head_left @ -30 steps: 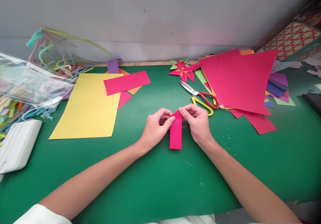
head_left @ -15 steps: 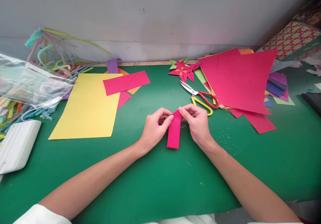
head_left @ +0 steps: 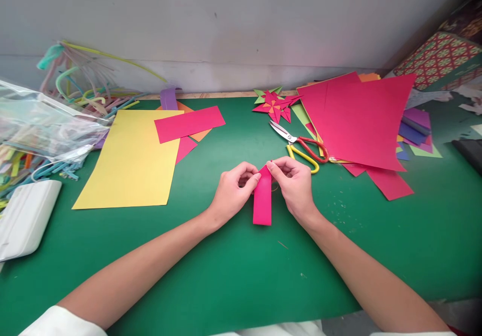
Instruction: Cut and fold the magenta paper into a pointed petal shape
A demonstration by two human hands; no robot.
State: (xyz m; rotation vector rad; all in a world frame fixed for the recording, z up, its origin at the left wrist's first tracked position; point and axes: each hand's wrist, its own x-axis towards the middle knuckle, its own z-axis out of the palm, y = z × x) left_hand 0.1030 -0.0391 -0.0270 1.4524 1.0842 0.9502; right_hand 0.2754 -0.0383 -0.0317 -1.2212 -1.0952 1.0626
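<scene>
Near the middle of the green desk [head_left: 211, 275], both hands meet over a pink paper strip [head_left: 262, 203]. In the head view, the left hand [head_left: 234, 191] pinches the strip's upper left edge between thumb and fingers, curled narrow around it. The right hand [head_left: 295, 185] grips the strip's top right corner in the same way, fingertips closed on the paper. The strip hangs from that shared pinch toward the near edge of the desk, its lower end lying on or just above the green surface; which of the two cannot be told.

Just behind the right hand lie scissors [head_left: 301, 146] with one red and one yellow handle loop, blades pointing toward the far edge. Beyond them, close to the far edge, sits a folded paper star [head_left: 274, 105] in pink, orange and green. Toward the far right corner a stack of pink sheets [head_left: 361, 120] covers purple and green paper. Left of centre a yellow sheet [head_left: 131, 160] lies flat, with a second pink strip [head_left: 189, 123] overlapping its far right corner. At the left edge are a clear plastic bag [head_left: 45, 125], a heap of coloured pipe cleaners [head_left: 79, 82] behind it, and a white case [head_left: 24, 220].
</scene>
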